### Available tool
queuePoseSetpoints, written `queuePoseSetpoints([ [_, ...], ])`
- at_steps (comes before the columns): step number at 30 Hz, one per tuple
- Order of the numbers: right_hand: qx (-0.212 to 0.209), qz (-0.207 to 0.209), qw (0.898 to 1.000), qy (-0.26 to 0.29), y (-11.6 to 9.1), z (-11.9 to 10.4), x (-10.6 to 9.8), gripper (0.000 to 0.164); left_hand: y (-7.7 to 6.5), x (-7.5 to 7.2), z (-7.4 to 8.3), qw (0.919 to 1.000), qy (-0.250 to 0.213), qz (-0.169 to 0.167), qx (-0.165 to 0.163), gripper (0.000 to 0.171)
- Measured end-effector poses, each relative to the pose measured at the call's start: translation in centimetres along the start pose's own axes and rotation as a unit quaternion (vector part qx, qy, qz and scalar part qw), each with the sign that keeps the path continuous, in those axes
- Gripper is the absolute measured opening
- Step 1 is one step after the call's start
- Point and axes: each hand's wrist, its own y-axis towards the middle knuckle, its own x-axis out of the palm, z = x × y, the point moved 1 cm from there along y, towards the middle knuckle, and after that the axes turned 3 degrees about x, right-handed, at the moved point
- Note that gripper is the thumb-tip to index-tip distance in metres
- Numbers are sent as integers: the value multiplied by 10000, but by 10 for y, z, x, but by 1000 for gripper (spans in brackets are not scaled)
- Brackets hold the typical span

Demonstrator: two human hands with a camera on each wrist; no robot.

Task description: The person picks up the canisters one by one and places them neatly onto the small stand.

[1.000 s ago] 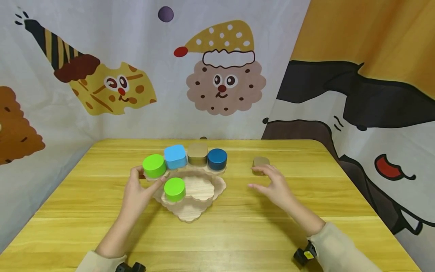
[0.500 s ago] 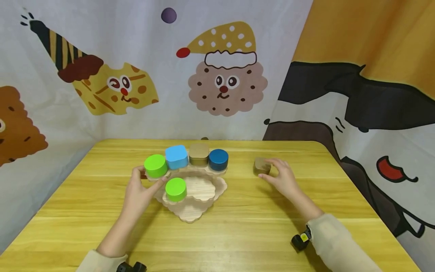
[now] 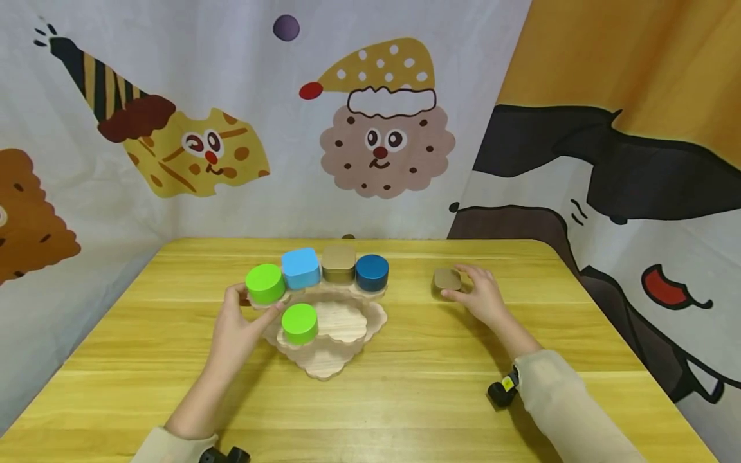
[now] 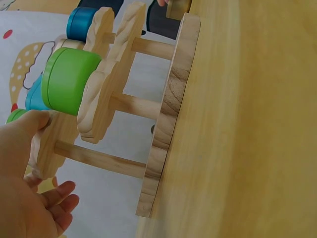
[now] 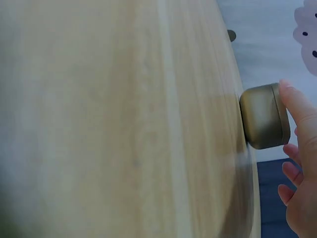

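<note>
My left hand (image 3: 238, 331) holds the left end of a tiered wooden stand (image 3: 324, 366), thumb on the upper tier's edge in the left wrist view. On the upper tier sit a green round tin (image 3: 265, 283), a light-blue squarish tin (image 3: 301, 269), a gold squarish tin (image 3: 338, 263) and a dark-blue round tin (image 3: 372, 272). Another green tin (image 4: 72, 80) is on the tier below. Over to the right, my right hand (image 3: 482, 297) has thumb and index finger at a second gold squarish tin (image 5: 265, 116) upright on the table. Its far side is hidden.
The wooden table (image 3: 382, 411) runs back to a printed cartoon curtain (image 3: 231, 77). Round dowels (image 4: 101, 157) hold the stand's tiers above its base. Black wrist cameras (image 3: 502, 391) sit at both cuffs.
My right hand has closed in on the separate gold tin, its thumb and index finger coming to the tin's right side. My left hand stays on the stand.
</note>
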Motion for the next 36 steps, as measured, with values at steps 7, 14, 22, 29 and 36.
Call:
queuePoseSetpoints([
  [7, 166, -148, 9998, 16, 6, 5, 5, 80, 0, 0, 0, 10000, -40, -12, -6, 70],
  [14, 234, -217, 9995, -20, 8, 7, 8, 78, 1, 0, 0, 10000, -3, -23, -8, 70],
  [22, 287, -185, 9994, 33, 7, 7, 10, 80, 2, -1, 0, 10000, -19, -38, -50, 70],
  [29, 411, -82, 9991, 96, 4, 4, 9, 81, 2, -1, 0, 10000, -16, -52, -32, 71],
  [36, 414, 178, 9989, 130, -3, -3, 5, 77, 2, -1, 0, 10000, -34, -57, -57, 71],
])
